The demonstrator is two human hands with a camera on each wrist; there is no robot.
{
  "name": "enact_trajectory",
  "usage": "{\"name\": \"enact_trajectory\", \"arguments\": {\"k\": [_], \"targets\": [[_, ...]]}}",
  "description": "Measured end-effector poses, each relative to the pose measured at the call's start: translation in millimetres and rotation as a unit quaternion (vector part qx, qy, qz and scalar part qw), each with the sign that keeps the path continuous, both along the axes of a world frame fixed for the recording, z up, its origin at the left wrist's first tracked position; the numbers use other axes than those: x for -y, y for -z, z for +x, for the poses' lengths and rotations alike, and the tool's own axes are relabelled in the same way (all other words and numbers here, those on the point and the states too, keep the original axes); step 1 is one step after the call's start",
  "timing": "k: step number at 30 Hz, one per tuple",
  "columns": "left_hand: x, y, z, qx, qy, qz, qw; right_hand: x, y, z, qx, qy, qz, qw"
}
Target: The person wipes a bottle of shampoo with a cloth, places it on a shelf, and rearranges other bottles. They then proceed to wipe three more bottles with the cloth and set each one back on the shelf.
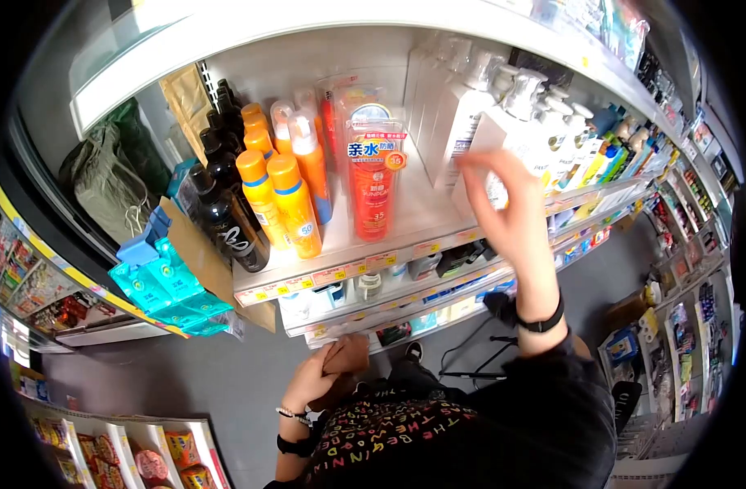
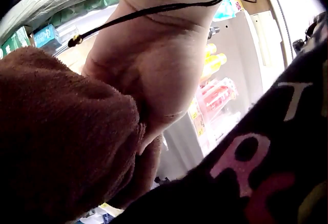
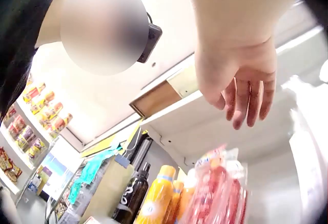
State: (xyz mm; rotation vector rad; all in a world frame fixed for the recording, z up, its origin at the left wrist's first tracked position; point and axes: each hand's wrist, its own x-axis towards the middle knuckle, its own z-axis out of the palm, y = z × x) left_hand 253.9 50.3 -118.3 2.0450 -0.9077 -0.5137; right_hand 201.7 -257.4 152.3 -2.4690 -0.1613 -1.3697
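My left hand [image 1: 309, 381] is low in front of my body, gripping a brown plush cloth [image 2: 61, 131] that hides most of its fingers in the left wrist view. My right hand [image 1: 507, 196] is raised at the shelf, in front of white boxes and pump bottles [image 1: 523, 96]. Its fingers [image 3: 251, 98] hang loosely bent with nothing between them. Left of it on the shelf stands a red sunscreen tube [image 1: 373, 191] in clear packaging. Orange spray bottles [image 1: 295, 208] and a black bottle [image 1: 226, 220] stand farther left.
Below the shelf edge [image 1: 340, 275] are lower shelves of goods. Teal packets [image 1: 169, 281] hang by a cardboard box at the left. A black tripod [image 1: 479, 367] stands on the floor by my legs. Snack shelves [image 1: 136, 448] lie behind at lower left.
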Motion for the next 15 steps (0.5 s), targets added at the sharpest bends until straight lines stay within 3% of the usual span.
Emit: {"name": "enact_trajectory", "arguments": {"k": [4, 6, 7, 9, 12, 13, 15], "targets": [[6, -12, -4, 0.025, -0.002, -0.003, 1.0, 23, -54, 44, 0.02, 0.1, -0.217, 0.971], [6, -18, -8, 0.03, -0.007, 0.009, 0.999, 37, -70, 65, -0.031, 0.186, -0.187, 0.964], [5, -16, -9, 0.031, -0.011, 0.003, 0.999, 41, -77, 75, -0.029, 0.184, -0.193, 0.963], [3, -11, -12, 0.052, -0.008, -0.013, 0.999, 50, -87, 91, -0.073, 0.416, -0.247, 0.872], [-1, -12, -14, 0.038, -0.006, 0.0, 0.999, 71, -95, 112, -0.044, 0.456, -0.264, 0.849], [-3, -12, -15, 0.04, -0.008, -0.002, 0.999, 64, -101, 112, -0.102, 0.483, -0.267, 0.827], [-5, -13, -17, 0.042, -0.011, 0.029, 0.999, 67, -97, 121, -0.109, 0.486, -0.26, 0.827]]}}
